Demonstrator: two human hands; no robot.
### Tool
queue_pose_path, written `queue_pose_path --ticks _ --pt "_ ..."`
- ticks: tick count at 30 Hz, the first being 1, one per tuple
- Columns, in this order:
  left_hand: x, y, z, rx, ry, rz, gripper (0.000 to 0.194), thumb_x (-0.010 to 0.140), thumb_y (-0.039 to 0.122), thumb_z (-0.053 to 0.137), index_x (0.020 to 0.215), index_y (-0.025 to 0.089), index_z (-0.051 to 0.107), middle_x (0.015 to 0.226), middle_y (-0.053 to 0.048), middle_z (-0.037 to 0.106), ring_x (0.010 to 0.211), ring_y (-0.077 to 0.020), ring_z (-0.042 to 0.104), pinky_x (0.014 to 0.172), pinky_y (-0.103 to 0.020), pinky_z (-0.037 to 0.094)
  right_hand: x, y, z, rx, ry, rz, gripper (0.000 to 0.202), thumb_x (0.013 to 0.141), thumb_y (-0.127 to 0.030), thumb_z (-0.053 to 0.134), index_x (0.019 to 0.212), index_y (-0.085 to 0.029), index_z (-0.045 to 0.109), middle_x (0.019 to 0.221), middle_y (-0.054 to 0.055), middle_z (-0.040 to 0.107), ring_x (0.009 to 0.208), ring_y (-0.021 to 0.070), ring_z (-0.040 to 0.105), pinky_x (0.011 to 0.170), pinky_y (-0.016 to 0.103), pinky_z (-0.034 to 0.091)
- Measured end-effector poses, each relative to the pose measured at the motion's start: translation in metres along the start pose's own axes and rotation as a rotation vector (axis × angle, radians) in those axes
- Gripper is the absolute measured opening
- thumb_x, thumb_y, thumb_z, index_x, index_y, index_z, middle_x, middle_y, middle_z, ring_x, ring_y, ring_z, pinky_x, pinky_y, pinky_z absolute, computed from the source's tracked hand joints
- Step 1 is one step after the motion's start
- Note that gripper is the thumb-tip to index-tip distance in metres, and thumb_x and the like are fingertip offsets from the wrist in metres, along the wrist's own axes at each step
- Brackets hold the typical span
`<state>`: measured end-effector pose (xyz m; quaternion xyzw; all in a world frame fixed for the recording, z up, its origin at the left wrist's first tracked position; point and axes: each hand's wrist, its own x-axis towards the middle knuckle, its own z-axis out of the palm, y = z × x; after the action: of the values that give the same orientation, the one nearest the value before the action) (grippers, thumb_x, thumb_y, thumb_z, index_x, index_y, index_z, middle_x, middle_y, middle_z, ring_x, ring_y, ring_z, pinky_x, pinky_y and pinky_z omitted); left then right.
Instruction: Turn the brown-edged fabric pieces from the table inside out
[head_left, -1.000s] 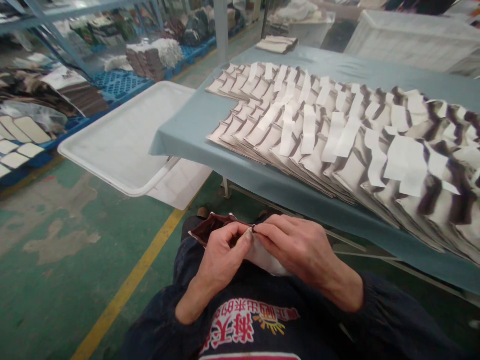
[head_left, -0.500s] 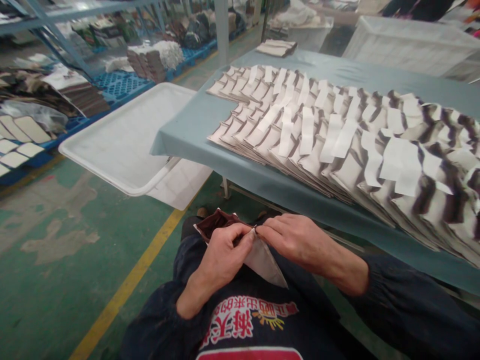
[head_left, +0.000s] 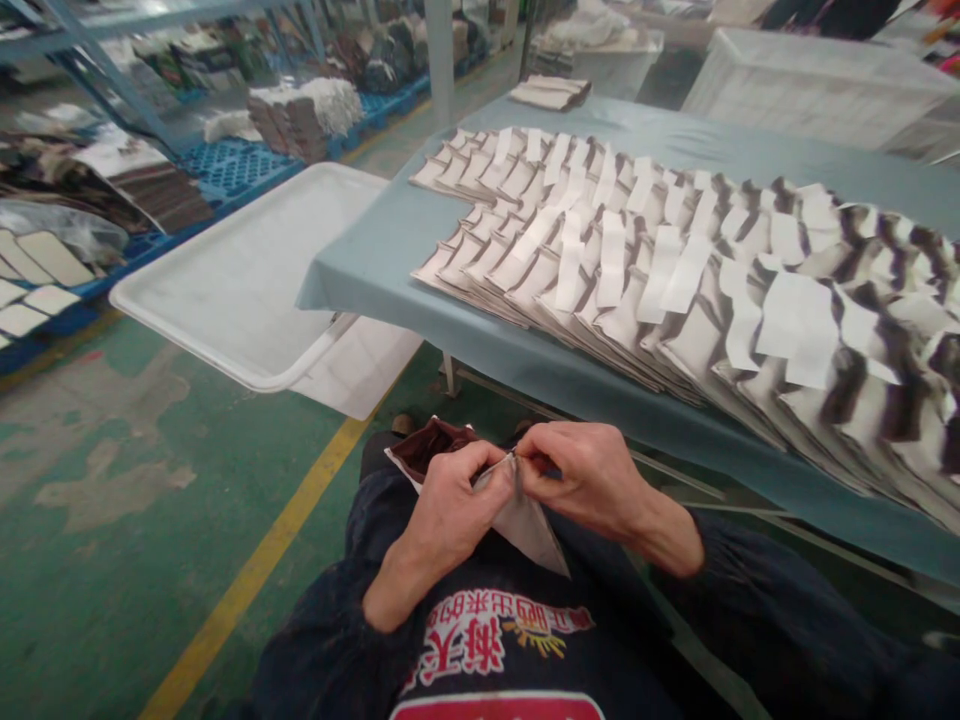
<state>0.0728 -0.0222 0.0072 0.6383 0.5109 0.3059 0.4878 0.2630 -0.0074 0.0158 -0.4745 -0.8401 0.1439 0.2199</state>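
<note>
Just off the near edge of the blue-draped surface (head_left: 352, 255), a pale, brown-lined cloth piece (head_left: 532, 530) is held between two bare hands. Its long axis appears to slant from a brown opening toward the surface to a pale tip pointing away from it. The left hand (head_left: 454, 503) clamps nearer the cloth's middle; the right hand (head_left: 600, 488) meets it, fingers pinched narrow on the same edge.
</note>
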Motion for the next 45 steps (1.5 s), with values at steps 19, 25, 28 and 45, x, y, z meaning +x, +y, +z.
queue_pose_path --ticks 19,25,28,45 --pt "-0.013 -0.03 0.006 -0.095 0.154 0.195 0.021 0.094 0.029 0.056 0.087 0.016 0.071 0.079 -0.004 0.074 0.068 -0.0161 0.064 0.064 -0.026 0.047 0.006 -0.015 0.013 1.19 -0.202 0.748 0.019 0.066 -0.035 0.064 0.059 -0.019 0.058 0.051 -0.006 0.048 0.049 0.008 0.038 0.049 0.022 0.03" --pt "-0.003 -0.003 -0.009 0.155 0.01 0.068 0.018 0.089 0.024 0.055 0.084 0.016 0.07 0.076 -0.004 0.071 0.069 -0.018 0.064 0.065 -0.028 0.045 0.005 -0.014 0.013 0.865 -0.114 0.672 0.015 0.075 -0.033 0.063 0.071 -0.018 0.063 0.061 -0.004 0.057 0.053 0.0102 0.045 0.049 0.022 0.033" --pt "-0.001 0.006 -0.008 0.19 0.037 0.029 0.022 0.091 0.025 0.053 0.087 0.016 0.073 0.079 -0.005 0.074 0.072 -0.0198 0.065 0.068 -0.03 0.045 0.005 -0.019 0.011 0.603 -0.044 0.594 0.016 0.082 -0.032 0.062 0.073 -0.019 0.066 0.065 0.0 0.065 0.057 0.0132 0.055 0.052 0.024 0.037" --pt "0.001 -0.013 -0.029 -0.152 -0.046 0.008 0.022 0.091 0.03 0.055 0.088 0.014 0.07 0.079 -0.002 0.066 0.072 -0.0151 0.056 0.068 -0.025 0.043 0.003 -0.018 0.027 0.709 -0.15 0.502 0.019 0.087 -0.038 0.064 0.084 -0.018 0.062 0.072 -0.001 0.061 0.063 0.0127 0.052 0.057 0.025 0.041"
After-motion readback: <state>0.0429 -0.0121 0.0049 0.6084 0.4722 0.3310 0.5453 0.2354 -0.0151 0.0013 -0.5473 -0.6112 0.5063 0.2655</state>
